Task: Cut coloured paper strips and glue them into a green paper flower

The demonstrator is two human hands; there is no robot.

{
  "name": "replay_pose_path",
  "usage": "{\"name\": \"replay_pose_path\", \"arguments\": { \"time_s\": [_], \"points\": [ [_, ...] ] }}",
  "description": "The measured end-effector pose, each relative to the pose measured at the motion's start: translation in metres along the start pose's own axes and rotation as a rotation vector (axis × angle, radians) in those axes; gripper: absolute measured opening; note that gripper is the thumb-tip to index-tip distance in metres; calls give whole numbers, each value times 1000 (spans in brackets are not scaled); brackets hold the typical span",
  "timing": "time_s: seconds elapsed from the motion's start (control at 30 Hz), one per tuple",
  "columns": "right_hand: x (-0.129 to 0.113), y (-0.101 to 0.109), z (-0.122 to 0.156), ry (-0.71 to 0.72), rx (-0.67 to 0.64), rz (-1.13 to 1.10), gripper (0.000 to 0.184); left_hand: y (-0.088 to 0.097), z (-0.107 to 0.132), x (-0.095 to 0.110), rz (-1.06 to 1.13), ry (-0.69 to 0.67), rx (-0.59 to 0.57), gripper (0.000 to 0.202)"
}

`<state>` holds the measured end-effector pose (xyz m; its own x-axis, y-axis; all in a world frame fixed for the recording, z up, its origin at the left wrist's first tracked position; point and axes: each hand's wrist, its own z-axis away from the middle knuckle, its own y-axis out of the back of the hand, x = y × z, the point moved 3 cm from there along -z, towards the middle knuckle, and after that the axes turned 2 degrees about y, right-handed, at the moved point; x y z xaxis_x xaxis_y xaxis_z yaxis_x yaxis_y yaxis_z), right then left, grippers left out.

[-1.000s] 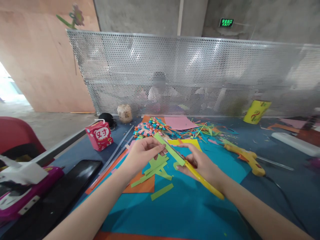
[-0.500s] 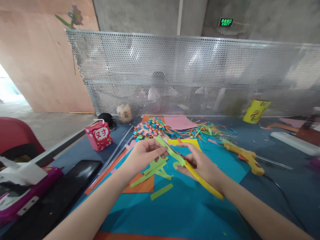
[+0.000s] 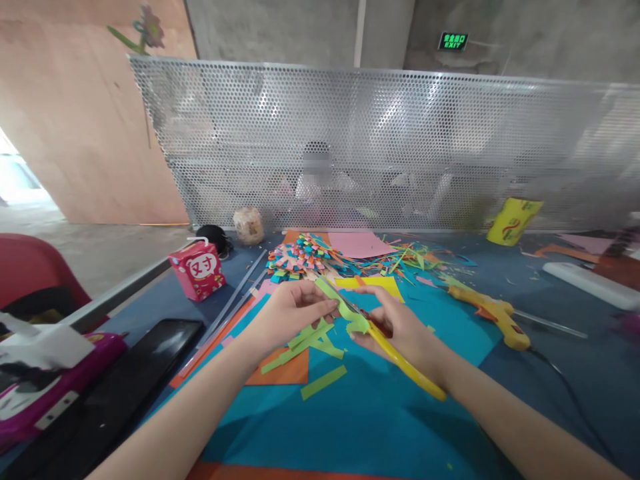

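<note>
My left hand (image 3: pixel 287 313) pinches the upper end of a light green paper strip (image 3: pixel 345 310) above the table. My right hand (image 3: pixel 403 330) grips yellow-handled scissors (image 3: pixel 400 360) whose blades run along that strip. The cut end of the strip curls down near my right thumb. Beneath my hands lies a heap of cut green strips (image 3: pixel 307 343) on blue paper (image 3: pixel 370 413) and orange paper (image 3: pixel 285 373).
A yellow glue gun (image 3: pixel 493 313) lies to the right with its cord. A pile of coloured paper bits (image 3: pixel 305 257) and a pink sheet (image 3: pixel 357 245) sit behind. At the left are a red drink carton (image 3: pixel 197 270), a black tablet (image 3: pixel 125 373) and a magenta device (image 3: pixel 45 387). A perforated metal screen (image 3: pixel 380 140) closes off the back.
The scissors have advanced further up the green strip, and its cut end now curls down more by my right hand. Both hands stay nearly in place.
</note>
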<state>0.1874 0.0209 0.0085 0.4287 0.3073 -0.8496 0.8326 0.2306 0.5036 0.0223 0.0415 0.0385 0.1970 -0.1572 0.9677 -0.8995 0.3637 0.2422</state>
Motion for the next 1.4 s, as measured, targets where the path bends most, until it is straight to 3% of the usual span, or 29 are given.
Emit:
{"name": "replay_pose_path", "arguments": {
  "time_s": [0.4,0.7,0.8,1.03,1.13,1.4],
  "points": [
    [-2,2,0,-35,17,-59,58,0,-1,-2,-24,-10,19,18],
    [6,27,-10,-117,229,-119,50,10,-7,-10,13,62,165,16],
    [7,22,-10,-94,171,-152,53,13,-7,-7,60,55,228,15],
    [7,15,-8,-34,38,-76,55,35,-4,-1,205,-170,489,17],
    [8,17,-7,-41,9,-57,55,42,-5,-4,254,-189,550,17],
    [5,16,-5,-67,4,-10,59,42,-5,-4,210,-183,539,17]
  ]
}}
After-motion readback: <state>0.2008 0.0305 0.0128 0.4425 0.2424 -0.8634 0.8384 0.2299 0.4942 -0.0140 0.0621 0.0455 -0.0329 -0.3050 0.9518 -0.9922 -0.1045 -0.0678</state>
